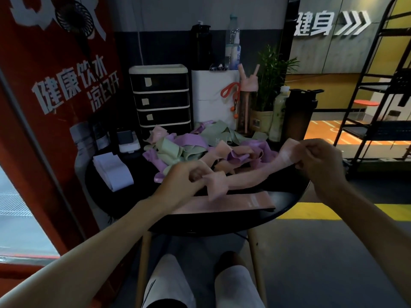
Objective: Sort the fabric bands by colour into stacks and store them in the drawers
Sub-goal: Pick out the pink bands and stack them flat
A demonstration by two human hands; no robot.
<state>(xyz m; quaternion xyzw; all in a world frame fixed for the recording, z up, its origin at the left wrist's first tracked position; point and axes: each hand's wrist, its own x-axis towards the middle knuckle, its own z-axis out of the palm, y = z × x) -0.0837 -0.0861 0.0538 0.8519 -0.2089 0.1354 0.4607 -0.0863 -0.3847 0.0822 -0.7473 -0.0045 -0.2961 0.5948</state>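
I hold a pink fabric band [251, 176] stretched above the round black table [287, 203]. My left hand [184, 181] pinches its left end and my right hand [322, 158] grips its right end. Under it a flat pink band [233, 202] lies at the table's front. A jumbled pile of purple, green and pink bands [200, 147] fills the table's middle. A folded pale lilac stack [113, 171] rests at the left. The black drawer unit [161, 98] with cream frames stands at the back, its drawers closed.
Behind the pile stand a white box [213, 94], a pink bottle [246, 105], a potted plant [269, 85], a pale bottle [279, 112] and a dark shaker [300, 114]. A red banner [51, 107] is at the left, a black metal rack [378, 103] at the right. My knees [200, 283] are under the table.
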